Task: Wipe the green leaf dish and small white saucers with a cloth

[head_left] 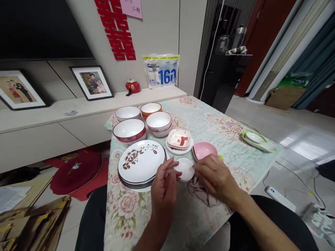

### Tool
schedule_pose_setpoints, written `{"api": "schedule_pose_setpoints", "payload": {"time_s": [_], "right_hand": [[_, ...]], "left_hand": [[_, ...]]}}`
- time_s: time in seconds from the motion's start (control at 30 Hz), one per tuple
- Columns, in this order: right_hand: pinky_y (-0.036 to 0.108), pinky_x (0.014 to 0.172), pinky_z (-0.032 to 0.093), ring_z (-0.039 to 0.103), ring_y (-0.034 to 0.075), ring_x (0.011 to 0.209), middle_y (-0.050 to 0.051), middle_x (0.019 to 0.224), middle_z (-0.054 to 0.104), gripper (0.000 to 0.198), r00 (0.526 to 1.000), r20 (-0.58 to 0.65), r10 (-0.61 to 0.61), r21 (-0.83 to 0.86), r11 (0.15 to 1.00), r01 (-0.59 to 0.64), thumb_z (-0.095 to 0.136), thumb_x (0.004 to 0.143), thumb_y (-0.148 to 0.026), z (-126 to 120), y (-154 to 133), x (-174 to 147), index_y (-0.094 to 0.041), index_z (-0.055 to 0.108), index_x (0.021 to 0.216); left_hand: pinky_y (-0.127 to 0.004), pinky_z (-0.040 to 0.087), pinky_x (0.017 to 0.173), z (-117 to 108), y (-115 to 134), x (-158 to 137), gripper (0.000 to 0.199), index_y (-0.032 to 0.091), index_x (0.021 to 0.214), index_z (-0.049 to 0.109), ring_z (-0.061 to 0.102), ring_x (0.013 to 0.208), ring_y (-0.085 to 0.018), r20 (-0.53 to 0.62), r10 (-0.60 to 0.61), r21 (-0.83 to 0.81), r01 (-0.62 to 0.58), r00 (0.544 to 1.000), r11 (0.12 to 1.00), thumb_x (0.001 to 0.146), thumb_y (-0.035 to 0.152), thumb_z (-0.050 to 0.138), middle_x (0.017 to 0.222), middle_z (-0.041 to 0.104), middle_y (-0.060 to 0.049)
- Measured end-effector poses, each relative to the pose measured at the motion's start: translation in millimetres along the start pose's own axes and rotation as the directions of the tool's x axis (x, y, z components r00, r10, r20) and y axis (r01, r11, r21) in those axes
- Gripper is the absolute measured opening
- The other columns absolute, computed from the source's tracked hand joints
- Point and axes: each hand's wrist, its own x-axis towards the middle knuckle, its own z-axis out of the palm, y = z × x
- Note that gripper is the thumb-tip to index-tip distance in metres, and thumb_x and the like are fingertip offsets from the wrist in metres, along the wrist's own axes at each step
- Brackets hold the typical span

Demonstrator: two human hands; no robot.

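Observation:
A small round white dish (186, 170) lies between my two hands. At its left edge, my left hand (165, 181) is loosely curled, fingers apart, with nothing visible in it. My right hand (218, 176) has its bent fingers pressed together at the dish's right rim; the thumb is mostly hidden. Beneath that hand, a crumpled pinkish-grey cloth (202, 195) rests on the tablecloth. Just behind is a pink bowl (205, 150), partly covered by the right hand. A stack of white plates with a brown flower pattern (142, 162) stands left of my left hand.
Stacked bowls (129, 129) stand at the table's far left. Squarish dishes with a red scarf design (179, 138) sit on small white plates. Green-rimmed dishes (258, 139) are near the right edge of the flowered tablecloth (206, 115). Behind runs a low cabinet (99, 106) with framed photos.

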Motion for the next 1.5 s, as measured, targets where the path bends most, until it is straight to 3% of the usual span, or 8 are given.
{"api": "schedule_pose_setpoints", "payload": {"time_s": [0.1, 0.2, 0.7, 0.83, 0.93, 1.13, 1.3, 1.5], "right_hand": [[0.037, 0.074, 0.035, 0.055, 0.023, 0.086, 0.006, 0.088, 0.066, 0.008, 0.978, 0.208, -0.02, -0.07, 0.997, 0.035, 0.061, 0.093, -0.016, 12, -23, 3, -0.019, 0.066, 0.099], [0.037, 0.073, 0.031, 0.052, 0.023, 0.085, 0.004, 0.085, 0.064, 0.007, 0.97, 0.241, -0.01, -0.159, 0.986, 0.05, 0.064, 0.091, -0.012, 22, -27, 1, -0.019, 0.065, 0.092], [0.035, 0.07, 0.044, 0.051, 0.021, 0.08, 0.009, 0.09, 0.064, 0.018, 0.987, -0.155, 0.043, 0.04, 0.999, -0.037, 0.048, 0.096, -0.005, 15, -21, 3, -0.018, 0.06, 0.1], [0.036, 0.07, 0.047, 0.055, 0.021, 0.081, 0.009, 0.094, 0.065, 0.02, 0.972, -0.227, 0.06, 0.112, 0.993, -0.035, 0.052, 0.095, -0.005, 11, -30, 4, -0.019, 0.059, 0.107], [0.035, 0.068, 0.048, 0.055, 0.021, 0.08, 0.009, 0.095, 0.066, 0.023, 0.973, -0.224, 0.046, 0.148, 0.989, -0.013, 0.052, 0.094, -0.004, 11, -39, 6, -0.02, 0.061, 0.109], [0.038, 0.077, 0.051, 0.059, 0.022, 0.091, 0.009, 0.101, 0.067, 0.02, 0.988, -0.109, 0.114, 0.167, 0.981, -0.094, 0.052, 0.099, -0.014, -8, -34, 9, -0.021, 0.061, 0.115], [0.039, 0.068, 0.05, 0.061, 0.027, 0.085, 0.007, 0.091, 0.065, 0.008, 0.932, 0.259, 0.254, -0.134, 0.965, -0.225, 0.064, 0.089, -0.024, -15, -30, -8, -0.025, 0.063, 0.097], [0.029, 0.055, 0.045, 0.063, 0.021, 0.071, 0.004, 0.081, 0.065, 0.02, 0.903, 0.331, 0.275, -0.235, 0.95, -0.204, 0.064, 0.077, -0.005, -2, -27, -22, -0.024, 0.064, 0.083]], "left_hand": [[-0.031, 0.053, 0.078, -1, -1, 1, 0.03, 0.02, 0.123, 0.065, 0.068, 0.085, -0.017, -0.004, -0.002, 0.006, 0.002, 1.0, 1.0, 0.095, 0.032, 0.06, 0.113, 0.073, -0.01], [-0.032, 0.054, 0.079, -2, -3, 2, 0.03, 0.02, 0.122, 0.065, 0.068, 0.087, -0.019, 0.011, -0.017, 0.009, 0.017, 1.0, 1.0, 0.095, 0.032, 0.06, 0.113, 0.073, -0.01], [-0.043, 0.036, 0.117, 0, -6, 3, 0.038, 0.022, 0.124, 0.07, 0.054, 0.133, -0.03, 0.028, -0.068, -0.095, 0.07, 0.997, 0.993, 0.088, 0.035, 0.07, 0.139, 0.064, -0.01], [-0.042, 0.044, 0.111, 6, -4, 3, 0.046, 0.023, 0.13, 0.063, 0.057, 0.13, -0.029, 0.164, -0.276, -0.428, 0.32, 0.947, 0.845, 0.089, 0.04, 0.071, 0.139, 0.064, -0.01], [-0.041, 0.05, 0.104, 9, -1, 5, 0.045, 0.019, 0.126, 0.065, 0.063, 0.121, -0.028, 0.342, -0.284, -0.579, 0.439, 0.896, 0.687, 0.089, 0.042, 0.07, 0.13, 0.069, -0.012], [-0.036, 0.058, 0.09, 5, 0, 11, 0.037, 0.017, 0.117, 0.068, 0.069, 0.102, -0.022, 0.339, -0.328, -0.659, 0.471, 0.882, 0.586, 0.086, 0.036, 0.076, 0.116, 0.073, -0.008], [-0.041, 0.059, 0.087, 4, 2, 14, 0.035, 0.018, 0.11, 0.068, 0.07, 0.101, -0.025, 0.267, -0.428, -0.674, 0.485, 0.863, 0.557, 0.083, 0.037, 0.078, 0.114, 0.074, -0.008], [-0.039, 0.059, 0.078, 4, 5, 13, 0.042, 0.018, 0.112, 0.067, 0.07, 0.103, -0.031, 0.317, -0.483, -0.672, 0.553, 0.816, 0.493, 0.078, 0.041, 0.079, 0.112, 0.074, -0.011]]}}
